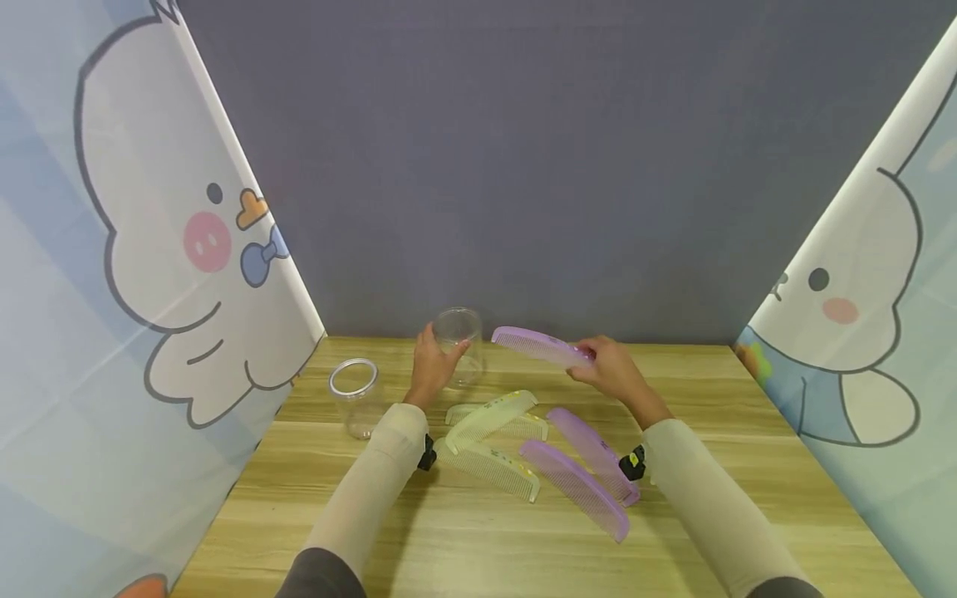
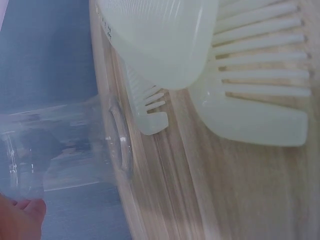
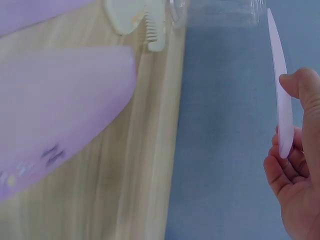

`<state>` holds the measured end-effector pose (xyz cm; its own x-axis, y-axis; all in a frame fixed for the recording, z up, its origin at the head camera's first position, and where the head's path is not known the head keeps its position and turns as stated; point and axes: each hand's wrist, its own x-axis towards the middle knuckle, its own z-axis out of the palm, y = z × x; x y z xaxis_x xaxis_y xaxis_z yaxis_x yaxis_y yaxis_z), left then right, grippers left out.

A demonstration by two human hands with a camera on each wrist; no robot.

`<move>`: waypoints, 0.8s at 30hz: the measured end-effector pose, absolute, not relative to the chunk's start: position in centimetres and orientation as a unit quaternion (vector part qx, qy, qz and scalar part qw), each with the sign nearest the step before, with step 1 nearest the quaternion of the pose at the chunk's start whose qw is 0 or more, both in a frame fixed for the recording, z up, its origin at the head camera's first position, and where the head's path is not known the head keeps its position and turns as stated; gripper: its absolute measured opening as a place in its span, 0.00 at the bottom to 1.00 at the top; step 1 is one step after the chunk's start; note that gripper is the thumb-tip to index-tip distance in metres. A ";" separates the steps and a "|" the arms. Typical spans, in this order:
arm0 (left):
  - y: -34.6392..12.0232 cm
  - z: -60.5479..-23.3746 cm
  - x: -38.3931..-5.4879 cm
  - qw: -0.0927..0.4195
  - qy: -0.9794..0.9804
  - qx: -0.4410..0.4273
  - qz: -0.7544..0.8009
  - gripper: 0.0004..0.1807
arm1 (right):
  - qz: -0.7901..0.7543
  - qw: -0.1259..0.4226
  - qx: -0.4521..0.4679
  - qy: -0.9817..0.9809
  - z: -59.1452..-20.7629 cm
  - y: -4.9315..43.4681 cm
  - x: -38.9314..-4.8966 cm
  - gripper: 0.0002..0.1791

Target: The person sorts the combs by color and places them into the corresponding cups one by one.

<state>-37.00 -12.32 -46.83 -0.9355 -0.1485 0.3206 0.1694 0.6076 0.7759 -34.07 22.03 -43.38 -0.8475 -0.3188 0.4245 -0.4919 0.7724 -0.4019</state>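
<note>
My left hand (image 1: 434, 365) grips a clear plastic jar (image 1: 465, 370) at the back of the table, thumb and fingers on either side of its wall. In the left wrist view, the jar (image 2: 70, 150) stands on the wood, and only part of the hand (image 2: 22, 220) shows. My right hand (image 1: 616, 372) holds a purple comb (image 1: 534, 342) by one end, its other end pointing left towards the jar's rim. The right wrist view shows this comb (image 3: 282, 100) edge-on, pinched between thumb and fingers, apart from the jar (image 3: 220, 12).
A second clear jar (image 1: 355, 407) stands left of my left forearm. Between my arms lie pale green combs (image 1: 489, 471), overlapping, and two purple combs (image 1: 576, 482). A dark grey panel (image 1: 508, 166) rises behind the wooden table (image 1: 478, 548), with printed cloth walls on both sides.
</note>
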 end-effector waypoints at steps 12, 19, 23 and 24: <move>-12.3 -47.1 -37.3 0.196 -0.877 -0.014 -0.439 0.50 | 0.238 0.174 0.221 -0.929 -41.2 18.0 -36.4 0.26; -12.4 -47.2 -37.2 0.179 -0.880 -0.015 -0.439 0.50 | 0.234 0.147 0.208 -0.938 -40.0 15.9 -37.2 0.27; -12.4 -47.2 -37.2 0.179 -0.880 -0.013 -0.439 0.50 | 0.252 0.139 0.203 -0.936 -39.7 14.9 -37.4 0.28; -12.4 -47.2 -37.2 0.179 -0.880 -0.013 -0.439 0.50 | 0.258 0.135 0.200 -0.935 -39.6 14.7 -37.4 0.28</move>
<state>-37.18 -12.44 -47.15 -0.9358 -0.1340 0.3261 0.1800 0.6139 0.7686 -37.36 14.74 -39.55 -0.8834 -0.3044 0.3563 -0.4440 0.7868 -0.4286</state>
